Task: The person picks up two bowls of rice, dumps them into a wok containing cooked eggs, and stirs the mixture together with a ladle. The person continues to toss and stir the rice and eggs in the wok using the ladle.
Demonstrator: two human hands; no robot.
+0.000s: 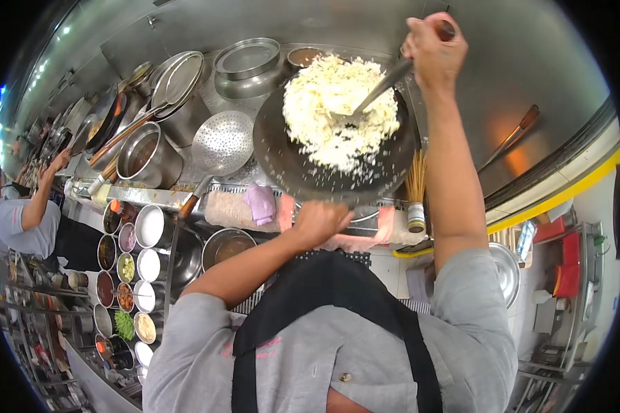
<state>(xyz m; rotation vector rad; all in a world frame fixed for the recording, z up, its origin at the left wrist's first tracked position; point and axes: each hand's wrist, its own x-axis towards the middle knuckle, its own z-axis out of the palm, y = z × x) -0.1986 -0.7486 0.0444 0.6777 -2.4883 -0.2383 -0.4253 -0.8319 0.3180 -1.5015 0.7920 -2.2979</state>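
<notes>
Fried rice [337, 103] with pale yellow bits fills the far side of a large dark wok [310, 173], some grains scattered and blurred over its near side. My left hand [320, 221] is closed at the wok's near edge, its fingers partly hidden. Raised at the upper right, my right hand [437, 51] wraps around the wooden-ended handle of a metal wok spatula [389, 77]. The spatula slants down to the left, and its head is partly buried in the rice. A crumpled purple cloth [260, 203] lies left of my left hand.
A perforated skimmer [222, 143], steel pots [148, 157] and a lidded pot [248, 60] stand left of the wok. A bamboo brush [416, 193] sits at its right. Ingredient containers [147, 265] line the lower left; another person [31, 227] works at far left.
</notes>
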